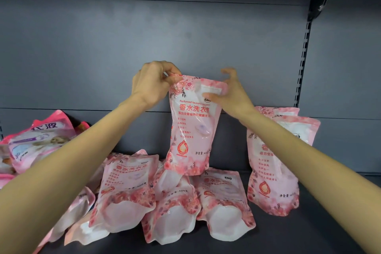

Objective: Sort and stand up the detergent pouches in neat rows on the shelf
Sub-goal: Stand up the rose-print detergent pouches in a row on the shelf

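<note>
Held pouch [192, 126]: "Perfumed laundry", "香水洗衣".

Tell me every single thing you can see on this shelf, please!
Pink floral plastic pouch held upright: one, pink, centre, above the pile.
Pink floral pouches lying flat: at least four, pink and white, heaped front centre.
Pink floral pouches standing: two, pink, right, one behind the other.
Pink pouches with purple print: at least one, pink and purple, far left, leaning.
Dark grey metal shelf: one, grey, with back panel.
Left hand: pinching the held pouch's top corner.
Right hand: gripping its upper right edge.
</note>
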A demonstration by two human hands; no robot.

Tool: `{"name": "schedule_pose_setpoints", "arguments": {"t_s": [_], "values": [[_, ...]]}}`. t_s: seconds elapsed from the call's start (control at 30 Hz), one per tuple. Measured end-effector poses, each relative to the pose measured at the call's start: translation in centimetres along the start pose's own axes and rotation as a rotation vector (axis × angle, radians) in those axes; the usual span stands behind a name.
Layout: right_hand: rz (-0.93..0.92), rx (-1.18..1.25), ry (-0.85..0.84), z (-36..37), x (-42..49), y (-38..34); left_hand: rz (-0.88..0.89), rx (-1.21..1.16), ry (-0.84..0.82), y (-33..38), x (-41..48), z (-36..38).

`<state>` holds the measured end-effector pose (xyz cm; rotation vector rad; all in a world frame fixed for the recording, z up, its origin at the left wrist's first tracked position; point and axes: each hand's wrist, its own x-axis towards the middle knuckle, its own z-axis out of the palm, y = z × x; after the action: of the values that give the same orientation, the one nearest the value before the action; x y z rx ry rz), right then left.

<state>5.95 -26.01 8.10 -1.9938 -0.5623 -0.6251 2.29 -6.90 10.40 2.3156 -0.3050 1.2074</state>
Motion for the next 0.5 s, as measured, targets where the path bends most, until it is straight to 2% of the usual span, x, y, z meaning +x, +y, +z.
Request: {"name": "schedule_pose_setpoints", "arguments": {"t_s": [0.13,0.27,0.4,0.5], "values": [[-0.071,-0.302,-0.13,-1.9,1.1,-1.0,0.022,0.024,-0.011,0.1,0.6,0.1],[-0.093,-0.373,-0.202,-3.1,2.4,-1.3,0.006,0.005,-0.028,-0.1,1.8,0.8],[-0.077,-0.299,-0.257,-4.5,3.2,-0.6,0.029,-0.049,-0.082,-0.2,2.7,2.4],[-0.085,-0.372,-0.272,-5.0,3.8,0.7,0.031,-0.085,-0.137,-0.3,3.3,4.3]]}}
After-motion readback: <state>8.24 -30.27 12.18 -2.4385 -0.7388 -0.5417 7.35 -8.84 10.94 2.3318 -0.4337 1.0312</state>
